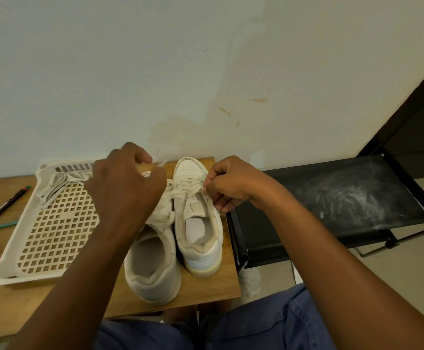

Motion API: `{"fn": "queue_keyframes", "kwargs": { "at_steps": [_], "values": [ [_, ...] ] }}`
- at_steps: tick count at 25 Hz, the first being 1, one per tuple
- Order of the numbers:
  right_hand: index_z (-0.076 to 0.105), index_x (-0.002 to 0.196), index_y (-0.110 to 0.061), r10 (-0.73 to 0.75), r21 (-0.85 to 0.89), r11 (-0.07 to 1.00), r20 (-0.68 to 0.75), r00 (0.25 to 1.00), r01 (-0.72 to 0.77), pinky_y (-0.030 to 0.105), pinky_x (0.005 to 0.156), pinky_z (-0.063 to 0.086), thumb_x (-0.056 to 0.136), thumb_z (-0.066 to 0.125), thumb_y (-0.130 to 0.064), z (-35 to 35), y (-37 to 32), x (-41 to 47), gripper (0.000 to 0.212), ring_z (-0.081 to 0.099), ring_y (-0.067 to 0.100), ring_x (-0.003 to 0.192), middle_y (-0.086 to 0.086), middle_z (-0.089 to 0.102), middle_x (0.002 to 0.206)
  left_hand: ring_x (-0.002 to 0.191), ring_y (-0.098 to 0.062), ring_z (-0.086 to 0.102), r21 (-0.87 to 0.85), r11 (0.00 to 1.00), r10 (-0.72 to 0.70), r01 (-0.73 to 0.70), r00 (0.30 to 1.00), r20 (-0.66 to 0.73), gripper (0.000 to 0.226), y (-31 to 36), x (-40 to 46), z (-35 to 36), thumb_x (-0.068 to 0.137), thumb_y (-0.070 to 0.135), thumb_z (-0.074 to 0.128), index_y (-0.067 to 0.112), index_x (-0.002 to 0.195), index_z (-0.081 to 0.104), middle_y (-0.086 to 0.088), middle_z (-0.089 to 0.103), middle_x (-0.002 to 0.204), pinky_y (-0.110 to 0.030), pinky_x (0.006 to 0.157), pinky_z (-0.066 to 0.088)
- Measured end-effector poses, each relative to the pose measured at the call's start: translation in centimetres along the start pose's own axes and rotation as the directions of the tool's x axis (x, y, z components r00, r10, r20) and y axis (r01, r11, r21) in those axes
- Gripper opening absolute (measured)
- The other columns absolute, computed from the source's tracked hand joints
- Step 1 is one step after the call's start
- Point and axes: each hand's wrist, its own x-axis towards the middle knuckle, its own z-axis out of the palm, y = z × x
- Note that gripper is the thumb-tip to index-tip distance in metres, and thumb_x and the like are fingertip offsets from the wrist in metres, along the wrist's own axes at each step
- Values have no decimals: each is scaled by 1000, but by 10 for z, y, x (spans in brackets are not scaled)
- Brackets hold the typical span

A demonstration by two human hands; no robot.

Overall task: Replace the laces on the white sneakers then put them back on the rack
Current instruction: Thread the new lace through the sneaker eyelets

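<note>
Lacing is unfinished, I judge: my right hand and left hand each pinch lace ends over the sneakers on the desk, rack waiting empty beside.

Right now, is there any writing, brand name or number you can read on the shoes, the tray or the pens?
None can be read.
Right sneaker: pale tongue label, no legible text.
Left sneaker: no marking visible.
Black pen: red band, any print too small to read.
White tray: plain, no lettering.
</note>
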Motion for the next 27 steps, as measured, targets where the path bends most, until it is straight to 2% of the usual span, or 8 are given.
{"fn": "queue_keyframes", "kwargs": {
  "at_steps": [3,5,8,11,15,20,23,27],
  "values": [
    [70,109,-5,-21,-22,1000,-10,1000,21,42,75,66,93,69,-11,1,1,0,17,73,22,71,14,76,91,116,-35,53,133,978,135,-162,973,190,25,0,-9,8,77,44,70,32,99,71,-3,65,119,-50,91,41],
    [72,106,-8,-44,-52,998,-30,999,42,39,74,66,93,71,-18,2,2,0,17,76,21,74,10,76,93,106,-30,57,219,946,189,-240,955,229,30,2,-8,10,75,63,66,33,78,71,4,70,99,-47,87,41],
    [73,101,-15,-89,-67,994,-74,993,84,38,71,66,87,76,-19,4,4,1,15,75,18,74,5,75,96,91,-22,62,342,910,102,-235,926,364,58,1,-3,12,67,87,48,31,60,65,13,65,71,-50,92,46],
    [76,96,-21,-210,-125,973,-118,970,196,40,79,65,82,79,-16,6,4,3,16,71,13,84,-4,72,96,85,-22,63,304,931,72,-203,917,391,51,-2,-1,15,80,71,60,25,59,65,9,64,68,-45,88,42],
    [76,94,-31,-381,-314,887,-85,921,338,24,73,48,81,81,-20,21,3,4,18,56,3,84,-12,61,105,72,-28,62,145,986,1,-79,879,476,43,-7,4,15,88,42,69,33,46,60,7,50,47,-37,74,44],
    [73,83,-30,-545,-520,756,-164,822,398,35,78,52,82,80,-28,43,2,6,7,50,11,94,-17,45,87,57,-19,48,71,995,19,-64,858,513,50,-15,9,17,91,29,69,31,42,58,12,43,36,-37,72,50],
    [71,75,-32,-496,-504,803,-268,826,318,33,72,54,85,75,-29,42,1,8,11,56,11,92,-14,60,94,52,-18,44,70,994,37,-85,857,514,56,-17,11,17,92,27,69,19,39,52,11,38,34,-38,69,50],
    [74,76,-20,-207,-158,976,-466,860,150,42,74,64,83,74,-17,25,10,17,8,71,12,79,-8,75,82,50,-16,43,75,992,43,-98,845,533,60,-19,12,18,93,28,69,22,36,52,11,37,33,-29,64,39]
  ]
}}
